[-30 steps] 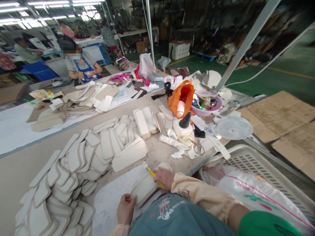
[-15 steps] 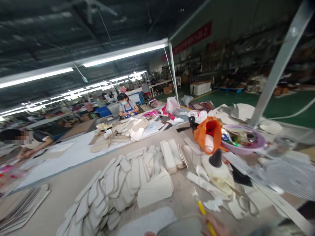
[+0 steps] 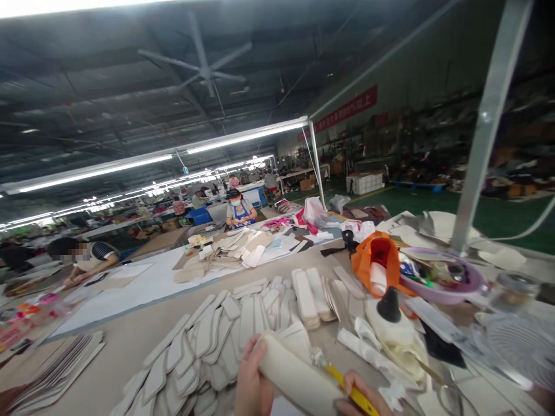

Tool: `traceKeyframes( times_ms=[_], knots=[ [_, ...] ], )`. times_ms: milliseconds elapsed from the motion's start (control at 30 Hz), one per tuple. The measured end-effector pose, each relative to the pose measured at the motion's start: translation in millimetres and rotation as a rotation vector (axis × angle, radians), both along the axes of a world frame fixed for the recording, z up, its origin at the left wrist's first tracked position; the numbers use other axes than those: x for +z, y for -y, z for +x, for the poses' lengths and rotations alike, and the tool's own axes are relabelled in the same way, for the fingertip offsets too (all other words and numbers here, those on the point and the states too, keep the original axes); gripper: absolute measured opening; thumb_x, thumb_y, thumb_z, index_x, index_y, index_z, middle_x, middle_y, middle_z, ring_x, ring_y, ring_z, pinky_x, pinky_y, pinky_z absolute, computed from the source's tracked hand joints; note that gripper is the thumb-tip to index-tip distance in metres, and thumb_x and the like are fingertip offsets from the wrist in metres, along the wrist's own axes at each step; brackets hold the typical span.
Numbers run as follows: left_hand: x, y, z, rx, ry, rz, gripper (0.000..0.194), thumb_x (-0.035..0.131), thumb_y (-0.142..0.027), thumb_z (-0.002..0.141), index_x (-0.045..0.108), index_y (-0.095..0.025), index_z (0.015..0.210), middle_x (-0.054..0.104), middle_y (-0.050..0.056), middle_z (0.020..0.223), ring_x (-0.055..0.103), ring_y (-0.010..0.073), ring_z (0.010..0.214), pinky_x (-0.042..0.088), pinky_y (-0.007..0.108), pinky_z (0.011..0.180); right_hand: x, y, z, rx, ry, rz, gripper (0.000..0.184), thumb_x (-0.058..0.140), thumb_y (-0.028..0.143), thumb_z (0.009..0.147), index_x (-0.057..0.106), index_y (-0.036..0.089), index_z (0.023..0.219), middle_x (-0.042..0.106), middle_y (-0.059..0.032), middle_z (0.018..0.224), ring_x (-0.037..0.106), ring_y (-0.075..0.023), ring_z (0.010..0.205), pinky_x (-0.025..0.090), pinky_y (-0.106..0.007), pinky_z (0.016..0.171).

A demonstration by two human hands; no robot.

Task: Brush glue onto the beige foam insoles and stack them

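Note:
My left hand [image 3: 254, 384] grips the left end of a long off-white panel [image 3: 295, 372] with rounded corners, thumb on its top face. Fingers of my right hand [image 3: 368, 396] are closed round a yellow-handled brush [image 3: 335, 374] whose whitish, crusted head points up and left, over the panel's right edge. The same hand is at the panel's lower right end. Directly beyond the panel lies a large heap of similar overlapping off-white pieces [image 3: 208, 341]. A neater stack of these pieces [image 3: 306, 297] stands farther right.
To the right are a pale container with a black cone [image 3: 389, 305], scissors [image 3: 444, 393], an orange bag [image 3: 362, 263] and a purple basin [image 3: 470, 283]. A metal post [image 3: 489, 127] rises behind the basin. Layered sheets [image 3: 65, 367] lie left. Two co-workers sit across the tables.
The off-white panel has come up into view, lifted in my left hand. My right hand with the brush is now close against it. The camera view has tilted upward.

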State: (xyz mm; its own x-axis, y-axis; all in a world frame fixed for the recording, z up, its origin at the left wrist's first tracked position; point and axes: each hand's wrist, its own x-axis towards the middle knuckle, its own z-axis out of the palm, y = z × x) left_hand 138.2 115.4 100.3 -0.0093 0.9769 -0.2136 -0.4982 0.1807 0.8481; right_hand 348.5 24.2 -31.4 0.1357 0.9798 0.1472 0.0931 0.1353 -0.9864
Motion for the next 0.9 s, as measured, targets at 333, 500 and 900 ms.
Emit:
traceKeyframes(
  times_ms=[333,500,900],
  knots=[
    [-14.0,-17,2,0.128,0.054,-0.134,0.009,0.061,-0.014,0.072,0.061,-0.015,0.081,0.067,0.0,0.075,0.063,0.0123,0.071,0.053,0.023,0.069,35.2,31,-8,-0.066,-0.333,-0.1,0.036,0.072,0.041,0.067,0.042,0.026,0.079,0.04,0.0067,0.063,0.041,-0.0136,0.056,0.034,-0.025,0.051],
    [-19.5,-18,2,0.179,0.092,-0.212,0.008,0.057,-0.008,0.075,0.062,-0.014,0.077,0.066,0.001,0.072,0.063,0.011,0.068,0.053,0.022,0.067,28.9,32,-10,-0.031,-0.45,-0.085,0.04,0.078,0.035,0.064,0.043,0.026,0.079,0.043,0.007,0.065,0.041,-0.0122,0.058,0.032,-0.024,0.053],
    [-22.5,-17,-5,0.136,0.086,-0.221,0.01,0.054,-0.009,0.08,0.063,-0.013,0.08,0.067,0.002,0.071,0.064,0.0119,0.065,0.055,0.023,0.064,29.0,35,-20,0.039,-0.587,-0.1,0.045,0.083,0.028,0.059,0.043,0.024,0.079,0.045,0.0077,0.069,0.044,-0.0096,0.059,0.035,-0.022,0.052]
  ],
)
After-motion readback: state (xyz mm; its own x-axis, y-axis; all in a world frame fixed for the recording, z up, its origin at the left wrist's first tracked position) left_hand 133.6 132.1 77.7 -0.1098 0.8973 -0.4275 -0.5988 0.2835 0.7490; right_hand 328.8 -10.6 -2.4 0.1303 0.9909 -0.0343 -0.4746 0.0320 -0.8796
